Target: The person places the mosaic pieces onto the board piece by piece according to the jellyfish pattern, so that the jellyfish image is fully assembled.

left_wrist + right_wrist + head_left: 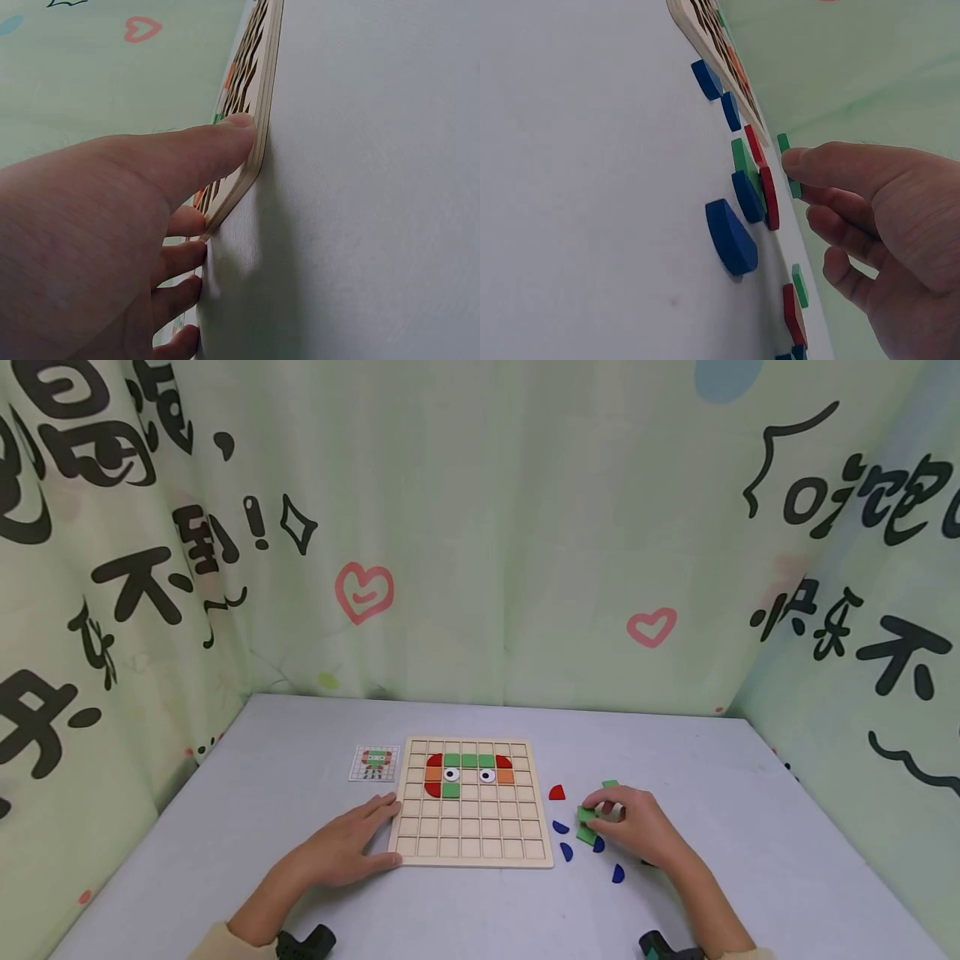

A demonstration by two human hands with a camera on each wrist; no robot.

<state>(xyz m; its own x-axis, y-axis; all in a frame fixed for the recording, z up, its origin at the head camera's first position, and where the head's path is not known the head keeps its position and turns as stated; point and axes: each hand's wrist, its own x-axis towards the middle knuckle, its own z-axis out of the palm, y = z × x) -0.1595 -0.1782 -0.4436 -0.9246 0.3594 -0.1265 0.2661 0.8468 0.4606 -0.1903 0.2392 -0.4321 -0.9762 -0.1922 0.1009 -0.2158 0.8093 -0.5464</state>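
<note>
Between thumb and fingertips my right hand (630,820) pinches a green square tile (795,187), held above the table in the right wrist view. Another green tile (587,835) lies just under it, beside a blue rounded piece (598,844). My left hand (347,843) rests at the left edge of a wooden grid board (480,831), thumb on the near corner, fingers extended along the side. Set in the board's upper rows are green tiles (469,761), red rounded pieces (432,790), orange tiles (505,776) and two eye tiles (487,775).
A small printed card (373,764) with a gridded figure lies left of the board. Right of the board are a red piece (557,792), several blue rounded pieces (618,873) and a green piece (611,783) behind the right hand. A patterned curtain (502,568) encloses the table.
</note>
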